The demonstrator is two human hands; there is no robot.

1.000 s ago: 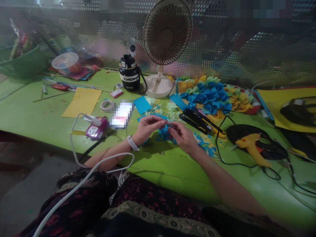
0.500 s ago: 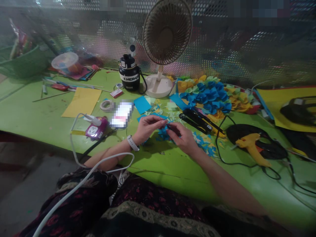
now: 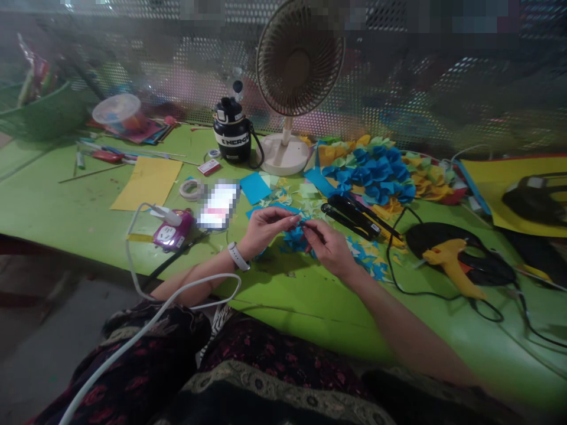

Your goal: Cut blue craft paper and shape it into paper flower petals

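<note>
My left hand (image 3: 269, 229), with a white watch (image 3: 238, 257) on the wrist, is closed in a pinch. My right hand (image 3: 326, 245) is pinched too, its fingertips almost meeting the left ones. Between them is a small blue paper piece (image 3: 302, 222), its shape mostly hidden by fingers. Under and around the hands lie blue paper cut-outs (image 3: 293, 239), with pale green cut-outs (image 3: 313, 208) just behind. Another spread of blue and yellow cut-outs (image 3: 371, 262) lies beside my right wrist.
Behind stand a fan (image 3: 286, 154) and a black bottle (image 3: 233, 139). Blue and yellow paper flowers (image 3: 376, 171) are heaped at the back right, near a black stapler (image 3: 354, 217). A yellow glue gun (image 3: 456, 268) lies right. A phone (image 3: 218, 205) and white cable (image 3: 177, 293) are left.
The fingers of my right hand have shifted slightly at the pinch. My left hand stays in place, and nothing else has visibly moved.
</note>
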